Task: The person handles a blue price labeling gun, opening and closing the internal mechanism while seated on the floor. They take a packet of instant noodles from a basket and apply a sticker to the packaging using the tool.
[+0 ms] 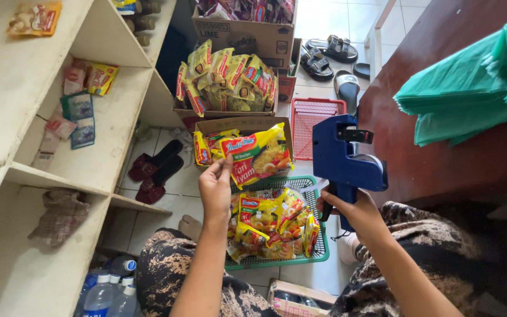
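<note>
My left hand pinches the corner of a yellow noodle packet and holds it up above a green basket filled with several more noodle packets. My right hand grips the handle of a blue price-label gun, held upright just right of the raised packet. The gun's head sits a little apart from the packet.
White shelves with sachets stand at left. Cardboard boxes of noodle packets and a red basket lie ahead on the tiled floor, with sandals beyond. A dark wooden table with green plastic bags is right. Water bottles stand lower left.
</note>
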